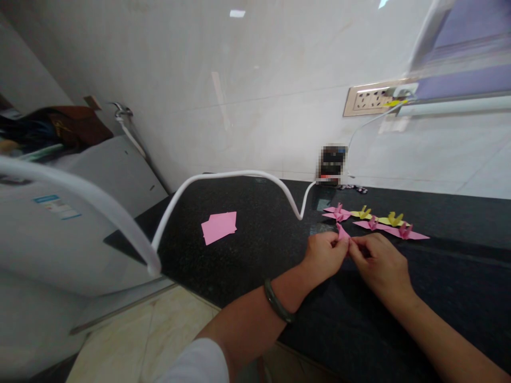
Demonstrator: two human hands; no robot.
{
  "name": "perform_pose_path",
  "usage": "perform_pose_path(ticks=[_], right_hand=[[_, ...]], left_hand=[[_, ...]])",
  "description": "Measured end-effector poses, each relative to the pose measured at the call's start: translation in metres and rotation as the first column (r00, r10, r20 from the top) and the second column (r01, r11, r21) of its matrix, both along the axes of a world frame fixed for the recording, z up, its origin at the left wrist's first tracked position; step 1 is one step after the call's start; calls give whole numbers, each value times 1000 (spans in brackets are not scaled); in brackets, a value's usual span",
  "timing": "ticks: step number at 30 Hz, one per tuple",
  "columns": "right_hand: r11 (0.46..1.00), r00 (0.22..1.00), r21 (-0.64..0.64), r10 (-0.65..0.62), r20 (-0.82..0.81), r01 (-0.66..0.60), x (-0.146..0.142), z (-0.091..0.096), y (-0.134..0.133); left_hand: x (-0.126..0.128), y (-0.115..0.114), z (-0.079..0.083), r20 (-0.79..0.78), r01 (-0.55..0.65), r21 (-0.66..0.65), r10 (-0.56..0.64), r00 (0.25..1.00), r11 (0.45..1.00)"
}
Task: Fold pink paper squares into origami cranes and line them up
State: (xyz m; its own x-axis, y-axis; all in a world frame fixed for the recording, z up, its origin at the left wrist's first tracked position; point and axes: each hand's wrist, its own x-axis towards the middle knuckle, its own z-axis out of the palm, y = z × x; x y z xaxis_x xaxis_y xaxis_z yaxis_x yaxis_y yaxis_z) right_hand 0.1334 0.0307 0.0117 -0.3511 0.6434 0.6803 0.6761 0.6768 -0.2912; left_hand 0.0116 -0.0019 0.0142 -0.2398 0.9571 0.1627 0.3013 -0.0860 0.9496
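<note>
Between my two hands is a small piece of folded pink paper [342, 232], held a little above the dark counter. My left hand [325, 254] pinches it from the left, with a dark bangle [275, 302] round that wrist. From the right, the thumb and index finger of my right hand [381, 263] close on its lower edge. Just beyond the hands stand several folded paper cranes: pink ones [338, 213] and yellow ones [393, 218], lined up in two rows. Further left lie flat pink paper sheets [219, 227], overlapping.
A white bendy stand arm [247, 173] arches over the black counter [255, 255] from the left. It reaches a blurred-out phone-like device [332, 164] against the tiled wall. A cable runs from there to a wall socket [369, 99]. A white appliance [80, 223] stands at left.
</note>
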Motion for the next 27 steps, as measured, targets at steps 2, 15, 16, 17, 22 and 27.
perform_pose_path(ticks=[2, 15, 16, 17, 22, 27], right_hand=[[999, 1000, 37, 17, 24, -18, -1, -1, -1], [999, 950, 40, -44, 309, 33, -15, 13, -25], [999, 947, 39, -46, 317, 35, -15, 13, -26], [999, 945, 38, -45, 324, 34, -15, 14, -27], [1000, 951, 1, 24, 309, -26, -15, 15, -28], [978, 984, -124, 161, -72, -169, -9, 13, -19]], left_hand=[[0, 3, -2, 39, -13, 4, 13, 999, 1000], [-5, 11, -2, 419, 16, 82, -49, 907, 997], [-5, 11, -2, 438, 15, 90, -53, 898, 996], [-5, 10, -1, 455, 14, 97, -57, 889, 995], [-4, 9, 4, 510, 14, 93, -60, 858, 996], [-5, 8, 7, 498, 46, 46, -63, 865, 998]])
